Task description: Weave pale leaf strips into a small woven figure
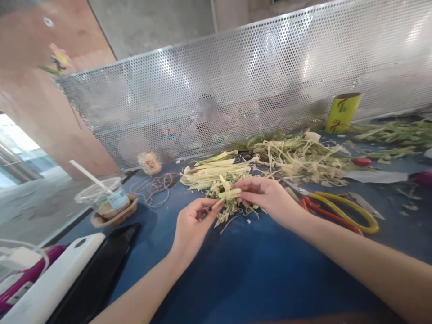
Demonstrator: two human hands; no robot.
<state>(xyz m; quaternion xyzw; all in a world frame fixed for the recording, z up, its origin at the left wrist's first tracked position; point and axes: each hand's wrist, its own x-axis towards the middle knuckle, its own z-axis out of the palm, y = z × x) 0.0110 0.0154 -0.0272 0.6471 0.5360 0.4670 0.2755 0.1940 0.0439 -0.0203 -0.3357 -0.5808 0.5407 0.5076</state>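
Over the middle of the blue table, both hands meet at a small cross-shaped piece of pale green plant strips [230, 193]. My left hand [194, 225] is closed, thumb and fingers pinching the lower left end of the piece. From the other side, my right hand [266, 198] grips its right end between thumb and fingers. Just beneath and behind the piece lie greenish leafy scraps [231, 206], partly hidden by it. A row of pale flat strips [216, 171] is spread out behind the hands.
Scissors [337, 209] with red and yellow handles lie at right, near a heap of dried plant fibres [297, 155]. A yellow tube [342, 112] stands behind. At left are tangled twine [158, 186], a plastic cup [101, 195] with straw, and a black tablet [97, 270]. A perforated metal panel [236, 85] borders the back.
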